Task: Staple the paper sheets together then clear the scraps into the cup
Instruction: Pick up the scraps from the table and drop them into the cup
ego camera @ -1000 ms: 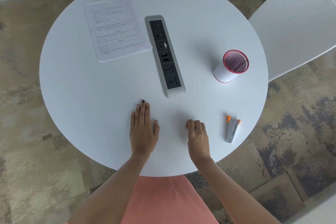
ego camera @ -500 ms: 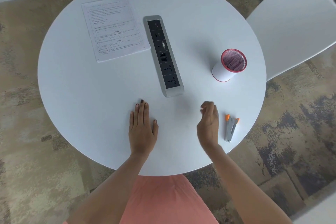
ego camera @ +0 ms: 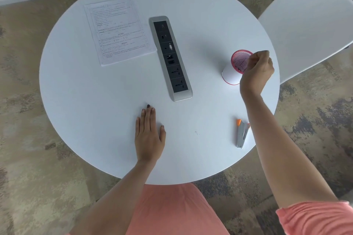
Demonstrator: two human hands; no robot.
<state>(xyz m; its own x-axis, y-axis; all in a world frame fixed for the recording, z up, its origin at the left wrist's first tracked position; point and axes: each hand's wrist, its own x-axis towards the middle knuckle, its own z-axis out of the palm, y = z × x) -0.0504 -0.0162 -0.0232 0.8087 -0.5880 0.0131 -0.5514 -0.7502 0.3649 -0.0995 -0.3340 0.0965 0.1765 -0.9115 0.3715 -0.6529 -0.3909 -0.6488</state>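
I see the round white tabletop (ego camera: 86,101) filling most of the view, with a white chair (ego camera: 309,15) just off its far right edge. A long grey power strip (ego camera: 170,58) with black sockets is set into the middle, running from the far side toward the near edge at a slight slant. The paper sheets (ego camera: 120,30) lie flat in the far left part of the tabletop, their right corner just beside the strip; I cannot tell from here whether they are stapled. My left hand (ego camera: 149,135) rests palm down near the near edge, fingers laid together and pointing away from me, its grip flat and holding nothing. My right hand (ego camera: 257,70) is raised at the right edge, directly beside and partly over the cup (ego camera: 236,66); its grip is curled in with the fingertips bunched together, and I cannot tell whether anything is pinched between them. The cup is white with a pink mesh rim and base, upright near the right edge. The stapler (ego camera: 241,133), grey with orange ends, lies on the near right edge, touching nothing, with my right forearm passing just beside it. A few tiny specks (ego camera: 196,132) sit on the tabletop between my left hand and the stapler.
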